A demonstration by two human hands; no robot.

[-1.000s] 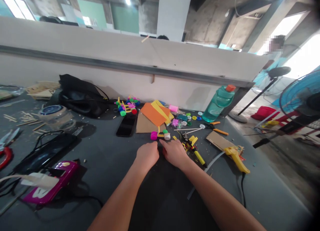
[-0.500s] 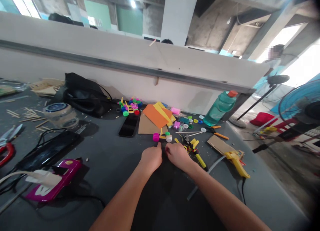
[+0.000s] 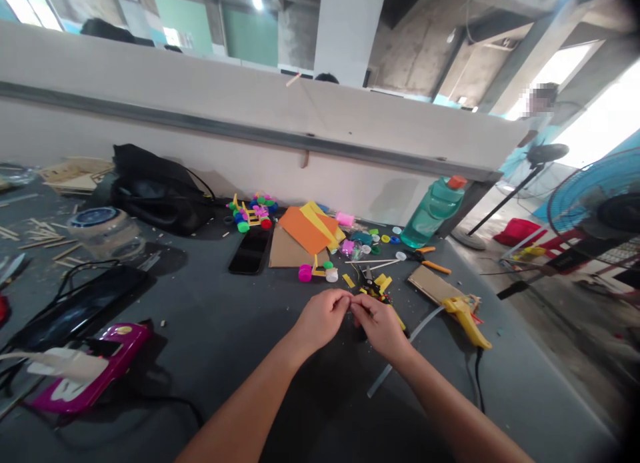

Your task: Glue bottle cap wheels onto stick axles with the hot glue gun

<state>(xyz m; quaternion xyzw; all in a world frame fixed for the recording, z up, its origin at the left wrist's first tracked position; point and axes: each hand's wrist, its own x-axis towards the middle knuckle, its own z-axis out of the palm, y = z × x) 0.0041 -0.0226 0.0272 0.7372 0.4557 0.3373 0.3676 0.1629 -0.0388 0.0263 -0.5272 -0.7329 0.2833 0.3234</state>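
The left hand (image 3: 323, 317) and the right hand (image 3: 381, 323) meet fingertip to fingertip above the dark table (image 3: 235, 356), fingers curled inward and thumbs drawn against the index fingers; whether a small piece lies within the pinch cannot be told. The small wheeled model (image 3: 319, 273) stands apart from both hands, on the far side and slightly left of their meeting point, the left hand being nearer. Its longer extent appears to run left to right, from a magenta wheel (image 3: 305, 273) at the left to a white wheel (image 3: 331, 273) at the right. The yellow-and-black tools (image 3: 373, 288) lie just beyond the right hand, which partly hides them; cardboard (image 3: 287, 253) lies beyond the model.
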